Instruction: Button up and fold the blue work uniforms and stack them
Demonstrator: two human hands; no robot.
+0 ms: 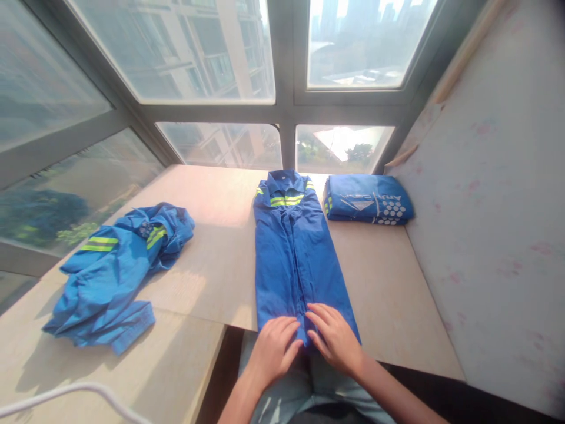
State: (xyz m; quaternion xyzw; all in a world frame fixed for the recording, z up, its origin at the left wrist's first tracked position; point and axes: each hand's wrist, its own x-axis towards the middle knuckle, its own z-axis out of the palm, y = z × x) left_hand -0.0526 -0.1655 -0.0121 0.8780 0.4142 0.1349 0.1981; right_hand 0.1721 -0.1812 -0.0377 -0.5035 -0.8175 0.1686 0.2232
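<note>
A blue work jacket [289, 253] with yellow-green reflective bands lies in a long, narrow fold down the middle of the table, its collar toward the window. Both hands rest on its near end, at the table's front edge. My left hand [276, 350] touches the left part of the hem, fingers stretched out and loosely side by side. To its right, my right hand [333, 335] lies on the cloth with its fingers apart. Neither hand shows a grip on the fabric; the hem beneath the palms is partly hidden.
A crumpled blue garment [115, 271] lies at the left. Folded blue garments with white print [368, 200] sit at the back right, near the patterned wall [498, 235]. A white cable [79, 387] crosses the lower left corner of the table [212, 259]. Windows stand behind.
</note>
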